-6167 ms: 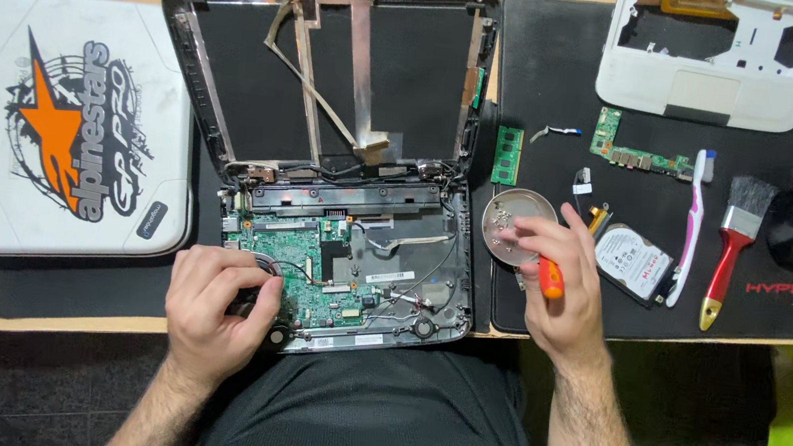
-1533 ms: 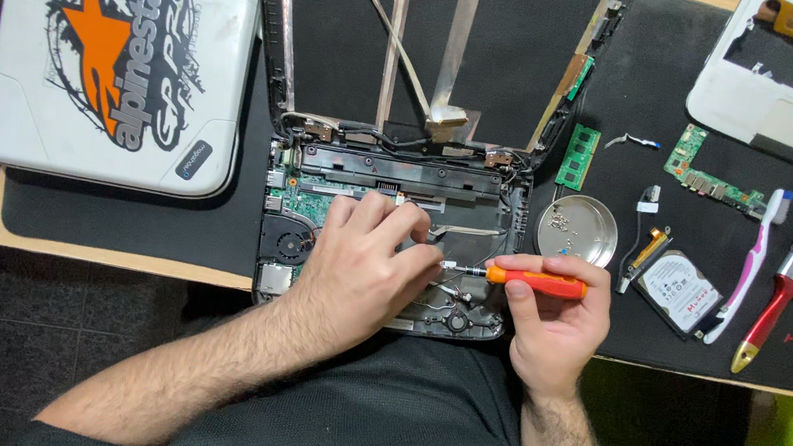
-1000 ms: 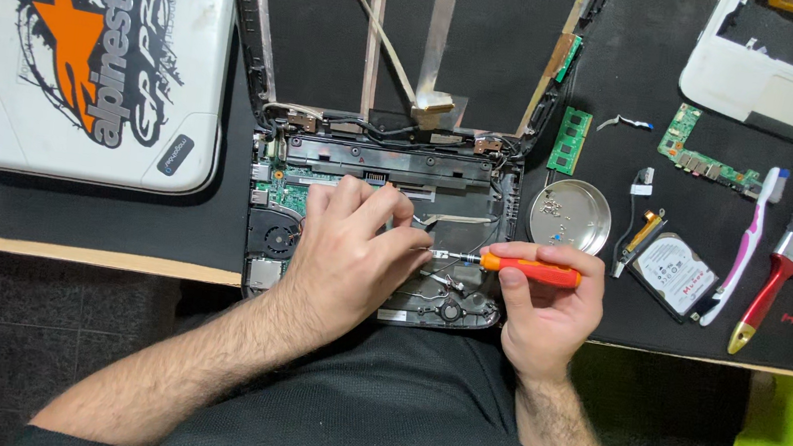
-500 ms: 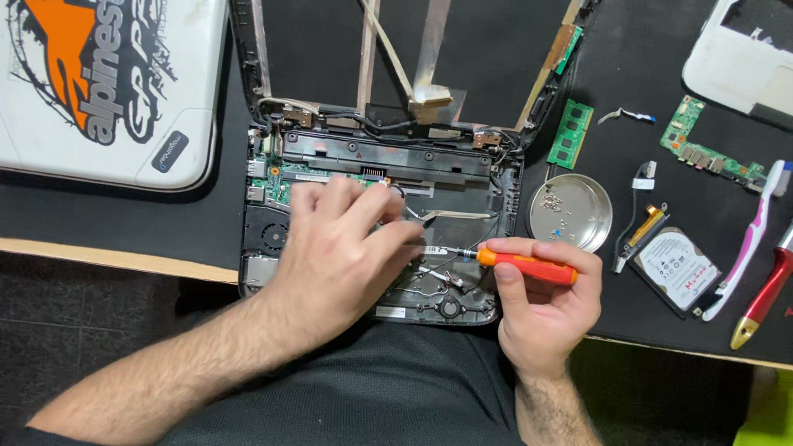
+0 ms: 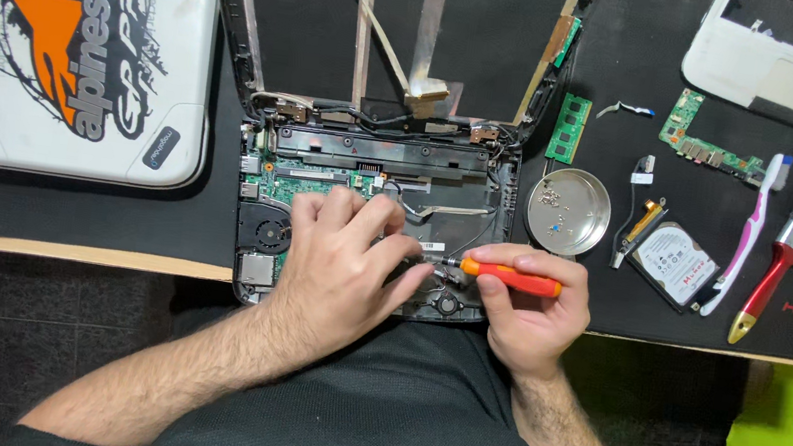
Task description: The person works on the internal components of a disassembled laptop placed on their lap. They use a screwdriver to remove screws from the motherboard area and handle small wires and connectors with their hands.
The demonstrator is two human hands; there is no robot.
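On a black desk mat (image 5: 637, 71): right hand (image 5: 531, 315) pinching orange screwdriver (image 5: 509, 278); left hand (image 5: 341, 267) just beside its tip, fingers pressed onto opened laptop base (image 5: 378, 165).

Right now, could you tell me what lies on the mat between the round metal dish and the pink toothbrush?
In the head view, a bare hard drive lies between the round metal dish and the pink toothbrush.
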